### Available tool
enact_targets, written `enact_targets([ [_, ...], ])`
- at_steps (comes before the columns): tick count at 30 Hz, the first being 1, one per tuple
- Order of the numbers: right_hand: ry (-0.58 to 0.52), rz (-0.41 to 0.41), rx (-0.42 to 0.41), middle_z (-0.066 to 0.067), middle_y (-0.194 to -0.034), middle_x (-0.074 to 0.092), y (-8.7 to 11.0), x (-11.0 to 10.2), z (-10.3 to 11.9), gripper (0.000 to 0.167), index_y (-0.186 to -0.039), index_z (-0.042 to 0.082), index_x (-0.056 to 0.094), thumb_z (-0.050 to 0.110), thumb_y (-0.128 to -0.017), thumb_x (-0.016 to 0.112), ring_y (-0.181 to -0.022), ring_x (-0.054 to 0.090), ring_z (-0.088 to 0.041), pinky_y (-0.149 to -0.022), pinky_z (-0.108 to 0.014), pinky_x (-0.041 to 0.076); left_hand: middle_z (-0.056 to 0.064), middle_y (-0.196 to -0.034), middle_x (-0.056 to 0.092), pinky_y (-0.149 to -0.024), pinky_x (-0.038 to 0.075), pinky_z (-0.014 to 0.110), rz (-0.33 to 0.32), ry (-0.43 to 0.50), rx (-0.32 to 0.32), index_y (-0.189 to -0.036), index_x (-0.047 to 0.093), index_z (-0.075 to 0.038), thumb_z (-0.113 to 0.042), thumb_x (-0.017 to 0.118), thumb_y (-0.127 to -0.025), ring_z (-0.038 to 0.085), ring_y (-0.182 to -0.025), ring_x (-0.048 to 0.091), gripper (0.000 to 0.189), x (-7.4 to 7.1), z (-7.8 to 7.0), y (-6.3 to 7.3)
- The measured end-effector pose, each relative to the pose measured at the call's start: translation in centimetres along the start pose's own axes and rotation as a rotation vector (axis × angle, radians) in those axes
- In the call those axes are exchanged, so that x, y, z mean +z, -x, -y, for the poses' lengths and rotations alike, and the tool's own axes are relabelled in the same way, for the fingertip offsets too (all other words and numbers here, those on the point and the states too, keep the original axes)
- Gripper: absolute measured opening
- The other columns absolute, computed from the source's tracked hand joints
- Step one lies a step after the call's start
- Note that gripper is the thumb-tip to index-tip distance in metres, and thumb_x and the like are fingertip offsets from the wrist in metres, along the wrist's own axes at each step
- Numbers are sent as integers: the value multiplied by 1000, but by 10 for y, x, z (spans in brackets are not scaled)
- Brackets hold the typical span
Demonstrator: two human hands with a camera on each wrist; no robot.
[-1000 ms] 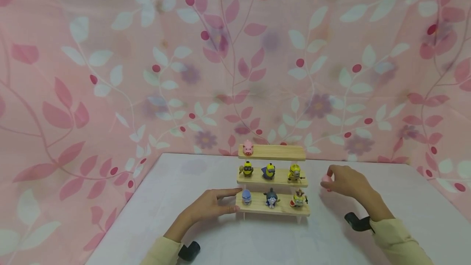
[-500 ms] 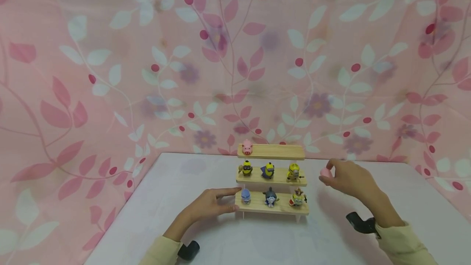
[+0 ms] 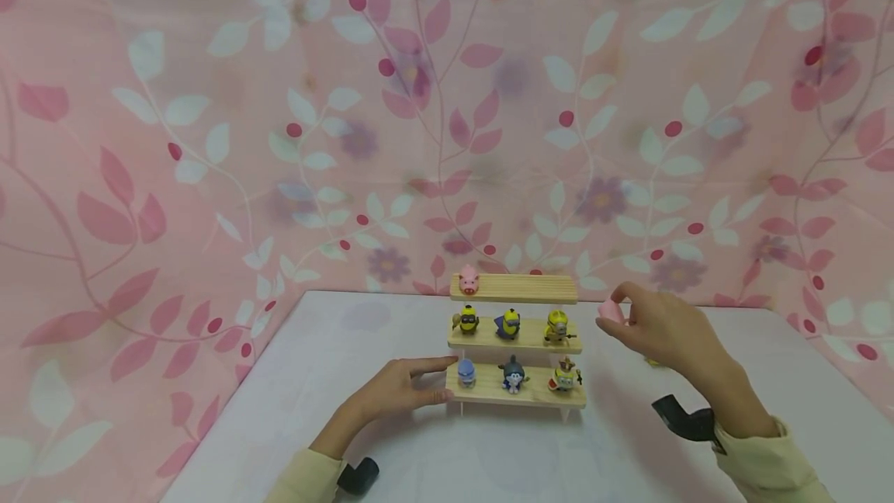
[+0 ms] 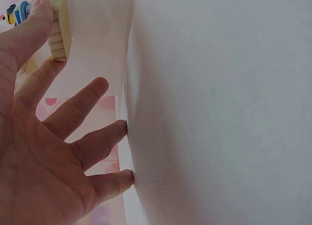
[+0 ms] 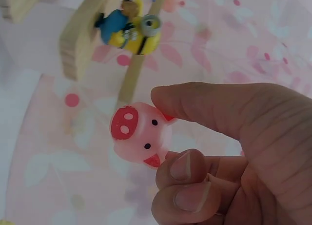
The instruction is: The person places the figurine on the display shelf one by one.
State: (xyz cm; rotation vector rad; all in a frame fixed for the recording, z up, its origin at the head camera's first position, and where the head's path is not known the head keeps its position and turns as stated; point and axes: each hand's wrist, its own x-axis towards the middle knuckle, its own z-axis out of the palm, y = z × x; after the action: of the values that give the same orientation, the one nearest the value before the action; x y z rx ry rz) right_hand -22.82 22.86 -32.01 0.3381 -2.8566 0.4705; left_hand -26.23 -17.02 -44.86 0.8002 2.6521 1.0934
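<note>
A pink toy pig (image 5: 141, 132) with a red snout is pinched between the thumb and fingers of my right hand (image 3: 667, 332). That hand is raised to the right of a three-tier wooden display shelf (image 3: 517, 392). My left hand (image 3: 398, 390) holds the left end of the bottom board (image 4: 59, 30) between thumb and index finger; its other fingers are spread, two reaching the tabletop. Another pink pig (image 3: 469, 280) sits at the left of the top tier. Yellow figurines, such as a one-eyed one (image 3: 557, 326), stand on the middle tier.
The bottom tier carries a blue figurine (image 3: 466, 373), a grey-hatted figurine (image 3: 513, 376) and a yellow figurine in red (image 3: 563, 377). A small yellow thing (image 3: 653, 362) lies on the white table (image 3: 279, 363), partly behind my right hand. A floral pink curtain (image 3: 391, 138) hangs behind.
My right hand has lifted the toy pig up and slightly left, toward the top tier's height, uncovering a yellow thing on the table. My left hand stays at the shelf.
</note>
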Motion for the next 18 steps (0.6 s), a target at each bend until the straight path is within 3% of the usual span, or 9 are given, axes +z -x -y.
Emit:
enact_targets([
  [8, -37, -9, -25, 2, -75, 59, -9, -14, 20, 42, -109, 11, 62, 46, -88, 70, -59, 51, -14, -48, -30, 42, -3, -139, 57, -103, 43, 51, 0, -9, -3, -139, 57, -37, -56, 69, -87, 24, -131, 49, 57, -1, -2, 1],
  [18, -75, -20, -79, 2, -62, 50, -26, -16, 48, 42, -112, 7, 64, 40, -88, 72, -51, 45, -15, -43, -29, 35, -5, -139, 56, -103, 43, 52, -1, 9, 14, -138, 57, -39, -55, 70, -87, 24, -131, 49, 55, 0, 1, 0],
])
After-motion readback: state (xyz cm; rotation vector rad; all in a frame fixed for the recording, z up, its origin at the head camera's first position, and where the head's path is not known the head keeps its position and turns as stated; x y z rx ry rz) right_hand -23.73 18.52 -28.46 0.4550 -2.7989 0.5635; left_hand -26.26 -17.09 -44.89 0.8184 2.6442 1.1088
